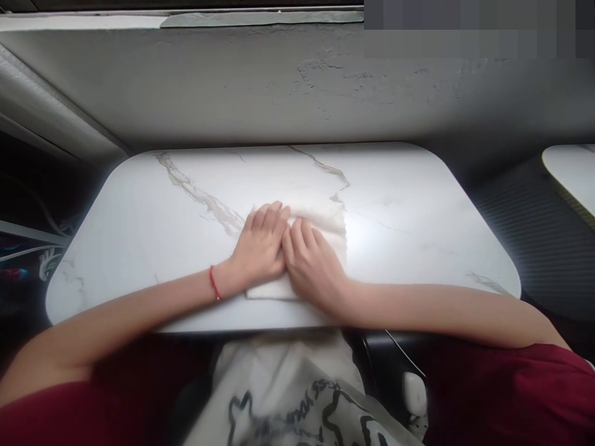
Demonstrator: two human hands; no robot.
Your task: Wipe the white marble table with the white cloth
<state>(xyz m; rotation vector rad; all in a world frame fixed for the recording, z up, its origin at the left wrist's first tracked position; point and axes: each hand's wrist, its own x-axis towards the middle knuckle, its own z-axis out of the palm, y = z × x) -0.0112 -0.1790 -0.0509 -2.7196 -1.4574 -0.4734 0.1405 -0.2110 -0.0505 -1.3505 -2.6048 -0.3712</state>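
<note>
1. In the middle of the frame, a white cloth [331,224] lies on the table [409,217], its upper part gathered into a soft ridge and its wavy right edge lying out flat.
2. Over the cloth's left part I see the left hand [261,246], back up, fingers bent and pointing to the top of the frame; a red bracelet [214,282] circles that wrist.
3. Just beside it, the two touching, the right hand [312,259] rests on the cloth with its fingers curled more tightly. From where I stand I cannot tell whether either hand pinches the fabric or only presses it; the palms are hidden.
4. I'd judge the cloth light, limp and thin, perhaps a tissue; if so, a hard tug might tear it. It would likely crease easily and slide on the smooth tabletop.
5. The best hold, to my eye, is the ridge near upper centre, taken lightly between thumbs and fingers, or the loose wavy edge right of centre.
</note>
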